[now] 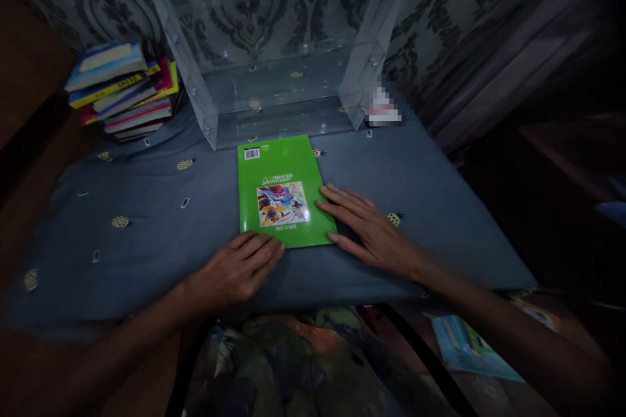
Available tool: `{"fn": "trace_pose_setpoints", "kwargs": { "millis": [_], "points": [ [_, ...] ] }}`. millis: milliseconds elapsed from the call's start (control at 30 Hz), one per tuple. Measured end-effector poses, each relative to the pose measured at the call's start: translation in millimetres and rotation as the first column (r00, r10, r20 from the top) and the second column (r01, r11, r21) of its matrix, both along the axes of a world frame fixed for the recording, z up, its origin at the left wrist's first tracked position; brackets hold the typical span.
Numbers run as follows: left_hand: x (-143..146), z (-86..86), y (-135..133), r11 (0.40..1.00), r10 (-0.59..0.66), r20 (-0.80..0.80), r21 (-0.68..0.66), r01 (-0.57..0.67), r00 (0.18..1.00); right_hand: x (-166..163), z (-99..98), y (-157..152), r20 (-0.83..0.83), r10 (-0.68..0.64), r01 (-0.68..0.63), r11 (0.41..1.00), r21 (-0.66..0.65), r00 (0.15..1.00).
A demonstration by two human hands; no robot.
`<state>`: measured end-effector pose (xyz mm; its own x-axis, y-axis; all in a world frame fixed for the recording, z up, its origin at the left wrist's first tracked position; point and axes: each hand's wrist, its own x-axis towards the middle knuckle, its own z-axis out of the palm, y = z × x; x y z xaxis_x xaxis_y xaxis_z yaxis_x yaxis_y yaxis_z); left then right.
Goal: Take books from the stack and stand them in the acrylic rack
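Observation:
A green book lies flat on the cloth-covered table, its barcode at the far left corner and its printed lettering upside down to me. A colourful picture fills a square on its cover. My left hand is at the near left corner, its fingers bent and close together over the book's edge. Along the right edge, my right hand lies with fingers stretched out and apart, the fingertips touching the cover. Just beyond the book stands a clear plastic shelf rack.
A stack of books sits at the back left. To the right of the rack is a blurred-out white item. Blue patterned cloth covers the table. Below its right front edge lies a light-blue printed item.

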<state>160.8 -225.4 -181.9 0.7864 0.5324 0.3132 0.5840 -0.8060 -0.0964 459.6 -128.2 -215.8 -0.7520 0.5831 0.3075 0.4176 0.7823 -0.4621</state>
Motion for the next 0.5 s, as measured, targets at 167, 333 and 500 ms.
{"fn": "trace_pose_setpoints", "kwargs": {
  "millis": [167, 333, 500],
  "points": [
    [-23.4, 3.7, -9.6, 0.999, 0.048, 0.009, -0.003, -0.048, 0.999, 0.2, -1.3, 1.2, 0.031, 0.002, -0.003, 0.999, 0.032, 1.0],
    [-38.0, 5.1, -15.9, 0.997, 0.076, 0.008, -0.025, -0.076, 0.997, -3.0, 5.8, -0.7, 0.026, -0.018, 0.014, 0.989, 0.145, 1.0],
    [-37.9, 3.9, -16.6, 0.997, 0.073, 0.052, 0.003, -0.073, 0.996, -36.2, 31.5, -13.8, 0.076, 0.191, -0.198, 0.974, 0.106, 0.979]
  ]
}}
